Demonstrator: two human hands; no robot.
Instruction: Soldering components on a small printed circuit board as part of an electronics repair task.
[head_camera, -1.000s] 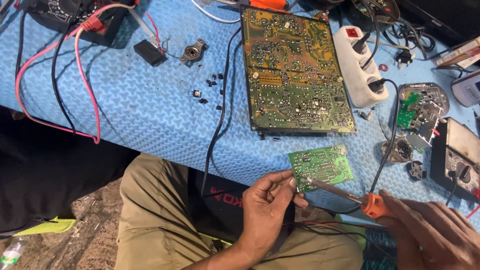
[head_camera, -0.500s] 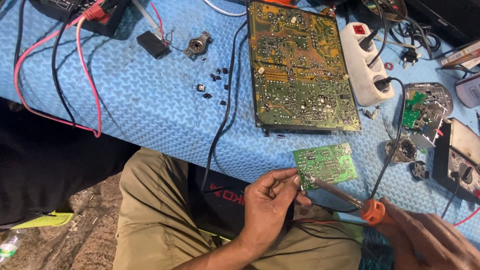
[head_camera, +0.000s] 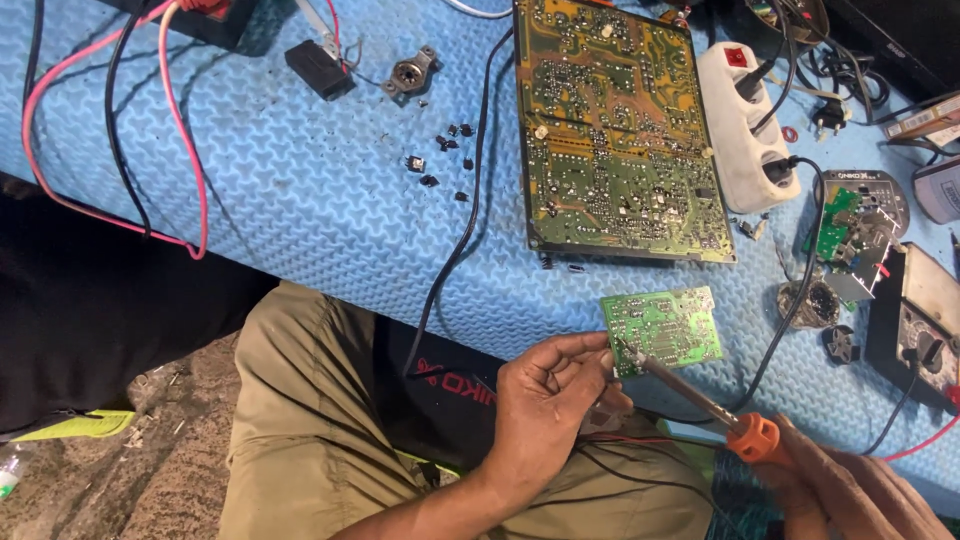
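My left hand (head_camera: 548, 402) grips the near left corner of a small green circuit board (head_camera: 664, 328), held above my lap at the table's front edge. My right hand (head_camera: 850, 492), at the bottom right, is shut on the orange-collared handle of a soldering iron (head_camera: 752, 437). The iron's metal shaft slants up to the left, and its tip rests on the board's near left part, right by my left fingers.
A large green circuit board (head_camera: 615, 130) lies on the blue foam-covered table (head_camera: 300, 210). Beside it stands a white power strip (head_camera: 740, 130) with plugs. Small black parts (head_camera: 440, 160), red and black cables (head_camera: 160, 150) and opened devices (head_camera: 860, 230) lie around.
The view has shifted so the table sits higher in frame. Both hands keep their grip on the board and the iron, whose tip stays at the board's near left part.
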